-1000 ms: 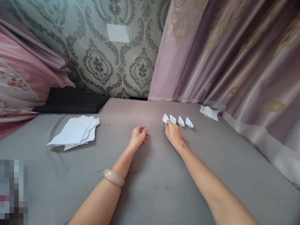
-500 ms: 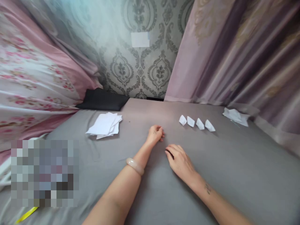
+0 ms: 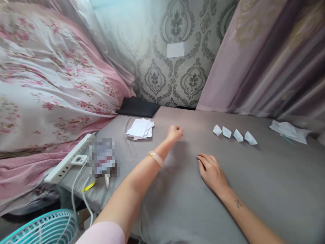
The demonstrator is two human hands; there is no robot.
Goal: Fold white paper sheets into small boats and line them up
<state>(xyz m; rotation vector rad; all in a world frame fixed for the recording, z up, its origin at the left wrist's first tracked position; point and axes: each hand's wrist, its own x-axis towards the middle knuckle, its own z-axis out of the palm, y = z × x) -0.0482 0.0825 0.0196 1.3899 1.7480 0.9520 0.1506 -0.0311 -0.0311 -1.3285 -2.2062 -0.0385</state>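
Observation:
My left hand (image 3: 175, 132), with a pale bangle (image 3: 156, 159) on its wrist, hovers over the grey sheet, to the right of a stack of white paper (image 3: 139, 128). Its fingers are curled in, slightly blurred, and nothing shows in them. Lower and to the right, my right hand (image 3: 212, 171) rests palm down on the grey cover (image 3: 182, 203). The fingers of that hand are loosely stretched and hold nothing. Several small folded white paper pieces (image 3: 238, 135) stand in a row beyond it, apart from both hands.
Crumpled white sheets (image 3: 288, 130) lie at the far right beside a thin greenish stick. A black folded cloth (image 3: 138, 106) sits at the back left. Along the left edge are a white power strip (image 3: 67, 161), cables, a pixelated item (image 3: 104, 157) and a turquoise fan (image 3: 48, 227).
The view has swung left, bringing the fan and power strip into sight. My left hand has moved away from the right one, toward the paper stack. My right hand stays on the cover.

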